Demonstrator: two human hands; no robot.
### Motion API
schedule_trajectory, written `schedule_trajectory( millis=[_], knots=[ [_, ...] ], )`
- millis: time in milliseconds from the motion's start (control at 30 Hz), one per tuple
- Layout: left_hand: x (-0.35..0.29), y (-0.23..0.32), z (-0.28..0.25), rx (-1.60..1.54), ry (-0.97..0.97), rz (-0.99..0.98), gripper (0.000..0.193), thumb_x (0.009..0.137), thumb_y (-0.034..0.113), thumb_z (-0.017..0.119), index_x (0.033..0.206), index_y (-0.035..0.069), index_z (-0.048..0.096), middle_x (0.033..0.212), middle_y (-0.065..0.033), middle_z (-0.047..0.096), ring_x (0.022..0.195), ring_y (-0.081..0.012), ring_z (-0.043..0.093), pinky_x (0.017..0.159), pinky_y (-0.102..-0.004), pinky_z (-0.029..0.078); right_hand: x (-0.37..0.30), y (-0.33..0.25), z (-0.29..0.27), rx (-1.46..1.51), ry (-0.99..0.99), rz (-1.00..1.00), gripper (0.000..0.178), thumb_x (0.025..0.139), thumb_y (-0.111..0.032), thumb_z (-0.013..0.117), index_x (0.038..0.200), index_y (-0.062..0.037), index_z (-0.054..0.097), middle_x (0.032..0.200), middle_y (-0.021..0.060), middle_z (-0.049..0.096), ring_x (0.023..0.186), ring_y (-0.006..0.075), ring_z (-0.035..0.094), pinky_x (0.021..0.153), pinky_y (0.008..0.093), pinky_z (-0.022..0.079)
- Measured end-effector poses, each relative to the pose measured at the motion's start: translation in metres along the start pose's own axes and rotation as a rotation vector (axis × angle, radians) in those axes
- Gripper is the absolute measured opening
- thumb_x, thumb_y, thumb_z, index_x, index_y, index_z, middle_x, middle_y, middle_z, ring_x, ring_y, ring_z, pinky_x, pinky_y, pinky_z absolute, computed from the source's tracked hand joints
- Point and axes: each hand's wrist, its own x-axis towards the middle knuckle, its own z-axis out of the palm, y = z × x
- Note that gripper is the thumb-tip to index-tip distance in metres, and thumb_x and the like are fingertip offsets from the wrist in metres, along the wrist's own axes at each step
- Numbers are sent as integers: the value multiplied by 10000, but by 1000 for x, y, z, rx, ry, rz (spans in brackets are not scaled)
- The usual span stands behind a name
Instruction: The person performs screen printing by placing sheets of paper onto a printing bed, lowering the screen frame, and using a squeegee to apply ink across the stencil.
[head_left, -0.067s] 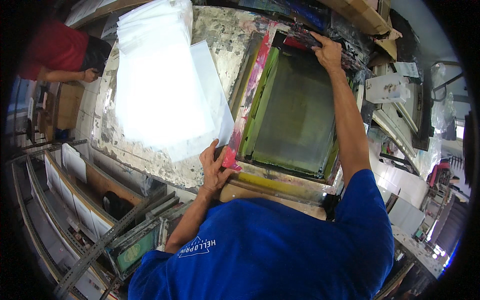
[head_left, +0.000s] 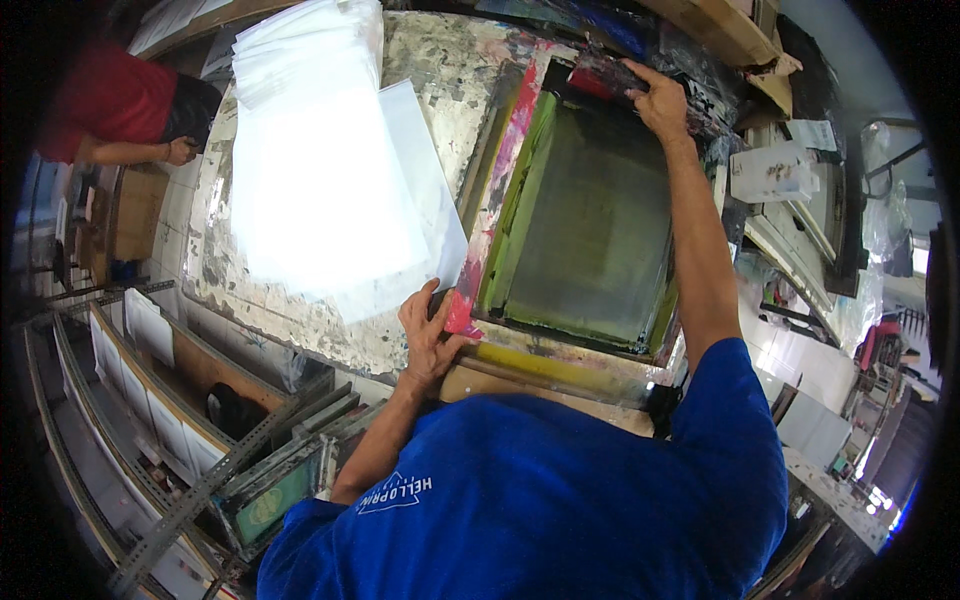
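- From my remote seat I see the left hand at the lower left corner of a rectangular, paint-smeared frame with a pink-streaked left edge, centre-right of the picture; its fingers are spread, and I cannot tell whether they grip.
- The right hand, upper right of centre, is grasping a dark, red-stained bar at the frame's far end, fingers bent over it.
- Inside the frame I see a dark olive-green mesh panel, brighter green along its left side.
- The right forearm crosses the frame's right edge and hides part of it from me; the blue shirt fills the lower middle.
- Left of the frame, a thick pile of white sheets covers much of the paint-flecked pale surface. A slanted whitish sheet sticks out from the pile, its lower corner near the left hand.
- Upper right, torn brown cardboard crowds the far side, with a cloudy plastic container below it.
- Upper left, I see a co-worker in a red shirt, apart from the sheets, with a brown cardboard box below.
- Lower left, a grey metal rack stands close to the left forearm, beside a green framed panel.
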Motion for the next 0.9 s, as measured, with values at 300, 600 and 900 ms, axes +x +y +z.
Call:
schedule_trajectory(
  millis=[300,600,900],
  knots=[
    [5,20,-10,-171,47,-10,822,719,428,844,1367,-13,597,1146,-90,670,1108,-295,500,1026,-429,289,-123,-74,-77,611,-36,338,712,722,83,751,1406,-61,613,1379,98,653,1195,186,620,1047,307,455],
    [88,96,-47,-415,449,55,762,772,381,860,1321,-84,610,1209,-157,625,1168,-319,498,1025,-440,401,-231,-262,-194,-169,-64,-76,633,742,-73,731,1341,-272,680,847,150,633,821,359,634,775,429,501],
    [255,107,20,-904,599,40,388,950,135,653,1292,-2,531,1299,-118,548,1193,-217,531,1068,-371,425,-123,-275,-273,11,175,-78,504,761,-152,623,1243,-44,720,824,145,724,618,183,603,573,333,501]
  ],
)
